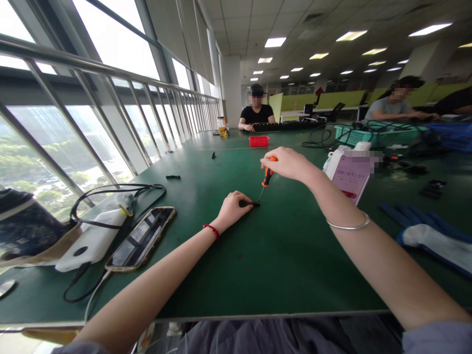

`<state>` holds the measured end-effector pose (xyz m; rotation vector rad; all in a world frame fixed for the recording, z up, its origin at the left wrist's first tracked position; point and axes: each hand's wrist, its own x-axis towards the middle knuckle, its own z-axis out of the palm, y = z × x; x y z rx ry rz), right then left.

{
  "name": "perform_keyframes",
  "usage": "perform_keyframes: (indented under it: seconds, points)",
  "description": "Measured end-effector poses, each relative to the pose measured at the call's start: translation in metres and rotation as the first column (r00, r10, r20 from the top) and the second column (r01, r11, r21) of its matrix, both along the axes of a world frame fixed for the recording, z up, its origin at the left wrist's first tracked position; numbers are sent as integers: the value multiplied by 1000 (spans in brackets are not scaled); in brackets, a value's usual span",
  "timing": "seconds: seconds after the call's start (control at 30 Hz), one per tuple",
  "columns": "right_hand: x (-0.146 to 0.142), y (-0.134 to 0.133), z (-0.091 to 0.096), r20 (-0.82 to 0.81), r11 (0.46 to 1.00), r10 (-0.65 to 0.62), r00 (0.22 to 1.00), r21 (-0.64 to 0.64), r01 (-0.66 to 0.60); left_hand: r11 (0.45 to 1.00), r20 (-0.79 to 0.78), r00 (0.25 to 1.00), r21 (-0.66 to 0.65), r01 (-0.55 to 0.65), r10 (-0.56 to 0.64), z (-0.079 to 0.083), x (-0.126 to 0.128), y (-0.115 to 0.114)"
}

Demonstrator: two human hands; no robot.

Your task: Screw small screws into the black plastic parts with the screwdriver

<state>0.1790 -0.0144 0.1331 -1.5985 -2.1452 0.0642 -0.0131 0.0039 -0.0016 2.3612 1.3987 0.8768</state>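
Note:
My right hand point(286, 163) is closed round the top of an orange-and-black screwdriver point(267, 178), held upright with its tip down on a small black part point(248, 203). My left hand point(232, 209) lies on the green table point(258, 265) with its fingers curled, pinning that black part at its left end. A red cord is on my left wrist and a silver bangle on my right forearm.
A phone point(142, 238), a white power bank point(94, 241) with black cables and a bag sit at the left. Blue-and-white gloves point(427, 233) and a pink timer point(352, 177) lie right. A red box point(258, 141) stands farther off; loose black parts point(172, 176); two people sit at the far end.

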Motion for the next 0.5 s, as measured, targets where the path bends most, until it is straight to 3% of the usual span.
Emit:
perform_keyframes:
  seconds: [0.5]
  points:
    - [-1, -1, 1, -17, 1000, 5, 1000, -15, -5, 1000, 0, 1000, -4, 0, 0, 0, 0, 0]
